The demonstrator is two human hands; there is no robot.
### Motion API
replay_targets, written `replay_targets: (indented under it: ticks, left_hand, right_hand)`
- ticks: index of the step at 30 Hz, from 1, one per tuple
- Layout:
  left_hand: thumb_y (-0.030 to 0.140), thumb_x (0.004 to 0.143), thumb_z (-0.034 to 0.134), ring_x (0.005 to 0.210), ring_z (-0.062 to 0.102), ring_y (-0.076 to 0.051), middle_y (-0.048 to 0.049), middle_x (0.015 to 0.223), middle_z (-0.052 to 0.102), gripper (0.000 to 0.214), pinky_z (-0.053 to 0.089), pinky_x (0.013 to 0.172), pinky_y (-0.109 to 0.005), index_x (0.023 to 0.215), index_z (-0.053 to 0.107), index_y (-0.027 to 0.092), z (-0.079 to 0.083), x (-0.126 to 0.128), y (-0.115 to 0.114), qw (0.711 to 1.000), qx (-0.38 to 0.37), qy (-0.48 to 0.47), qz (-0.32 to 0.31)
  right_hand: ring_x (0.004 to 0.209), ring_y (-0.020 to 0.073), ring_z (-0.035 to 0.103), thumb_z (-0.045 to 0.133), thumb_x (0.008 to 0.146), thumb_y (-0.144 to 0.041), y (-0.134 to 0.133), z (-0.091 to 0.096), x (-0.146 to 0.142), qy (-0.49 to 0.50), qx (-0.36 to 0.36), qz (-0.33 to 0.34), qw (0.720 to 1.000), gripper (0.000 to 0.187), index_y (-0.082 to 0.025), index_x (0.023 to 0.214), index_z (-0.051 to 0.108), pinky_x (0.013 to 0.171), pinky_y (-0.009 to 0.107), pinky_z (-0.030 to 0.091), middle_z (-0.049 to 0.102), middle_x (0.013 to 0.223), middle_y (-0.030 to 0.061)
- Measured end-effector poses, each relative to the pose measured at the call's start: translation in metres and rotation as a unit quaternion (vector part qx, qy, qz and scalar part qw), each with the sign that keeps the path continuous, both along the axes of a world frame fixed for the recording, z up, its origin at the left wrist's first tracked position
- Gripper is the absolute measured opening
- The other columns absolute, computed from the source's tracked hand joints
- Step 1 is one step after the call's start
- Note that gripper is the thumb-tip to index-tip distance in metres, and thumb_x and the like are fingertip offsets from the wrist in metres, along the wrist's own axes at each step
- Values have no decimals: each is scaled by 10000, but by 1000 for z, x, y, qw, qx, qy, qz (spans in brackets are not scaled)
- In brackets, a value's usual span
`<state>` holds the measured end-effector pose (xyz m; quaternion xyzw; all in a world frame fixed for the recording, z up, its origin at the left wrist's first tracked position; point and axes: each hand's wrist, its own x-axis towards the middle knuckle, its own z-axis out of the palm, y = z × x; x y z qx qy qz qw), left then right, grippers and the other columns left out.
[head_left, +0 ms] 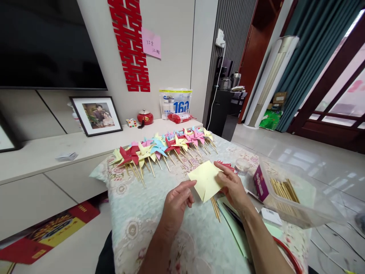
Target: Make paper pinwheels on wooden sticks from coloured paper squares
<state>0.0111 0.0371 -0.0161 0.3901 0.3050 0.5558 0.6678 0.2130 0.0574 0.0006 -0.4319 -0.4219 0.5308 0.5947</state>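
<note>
A pale yellow square of paper (205,179) is held between both hands above the flower-patterned tablecloth (148,220). My left hand (176,203) pinches its near left edge with curled fingers. My right hand (234,187) grips its right edge, thumb on top. Behind the paper lies a long row of finished paper pinwheels (159,148) in red, yellow, blue and pink, each on a wooden stick. A few loose wooden sticks (215,208) lie just under the paper.
A clear plastic box (296,198) with wooden sticks stands at the right, a purple box (260,182) and a small round jar (242,166) beside it. Green paper sheets (234,224) lie under my right forearm. A low cabinet (42,152) with a framed photo (97,115) runs behind.
</note>
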Motion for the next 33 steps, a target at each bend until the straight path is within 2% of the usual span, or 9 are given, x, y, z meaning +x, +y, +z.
replay_targets:
  ticks: [4,7,9,11,15,20,26,29,33]
  left_hand:
    - [367,744,723,597,513,-110,-36,664,654,334,383,543,-219,983,798,145,-9,-16,-13,998,-22,43,49]
    - [386,734,741,736,587,-144,-76,849,713,354,429,583,-219,992,787,147,-13,-22,-17,990,-45,40,124]
    - [408,747,740,808,621,-167,-84,955,724,430,467,628,-236,1100,748,163,-13,-23,-16,986,-48,24,156]
    - [410,755,744,816,644,-176,-79,1004,719,533,501,677,-265,1230,674,179,-13,-22,-14,986,-42,7,158]
    - [335,691,806,753,663,-166,-74,976,698,645,525,691,-279,1265,601,125,-18,-18,-12,988,-45,22,143]
    - [243,681,761,595,629,-131,-52,904,702,642,499,570,-253,1273,559,101,-29,-17,-10,978,-61,132,152]
    - [186,693,685,586,649,-162,-50,872,740,447,506,581,-276,1137,642,157,-35,-20,-9,937,-69,282,194]
    - [168,751,618,708,687,-206,-85,948,751,366,535,687,-331,1115,656,166,-36,-21,-10,899,-32,381,213]
    - [90,751,563,961,673,-261,-107,1002,713,333,509,892,-401,1051,687,165,-35,-22,-11,833,53,489,252]
  right_hand:
    - [657,160,639,868,618,-308,-4,-2,-12,-26,-16,42,999,714,-181,1272,610,639,281,471,678,740,-20]
    - [635,147,616,825,654,-290,-6,-5,-19,-56,-33,74,995,664,-160,1268,608,620,273,451,676,744,-17]
    - [650,145,614,797,681,-266,-8,-8,-22,-74,-42,102,991,627,-152,1267,604,630,272,442,678,764,-12]
    - [669,144,611,778,690,-244,-9,-10,-26,-93,-40,120,988,595,-148,1251,607,645,271,434,669,771,-16]
    - [656,143,588,740,694,-248,-10,-12,-33,-146,-32,137,979,575,-142,1242,599,631,271,416,629,742,-32]
    - [636,164,550,642,745,-234,-12,-16,-40,-328,17,123,937,452,-151,1189,652,599,282,391,596,691,-27]
    - [897,249,635,595,787,-140,-12,-20,-40,-521,99,77,844,406,-128,1185,672,815,366,457,708,1002,116]
    - [936,261,637,586,798,-110,-12,-16,-38,-545,123,86,825,354,-149,1133,692,835,375,459,709,1018,124]
    - [947,245,634,657,804,-157,-15,-12,-36,-523,137,169,824,283,-207,1078,707,839,359,469,714,1035,82]
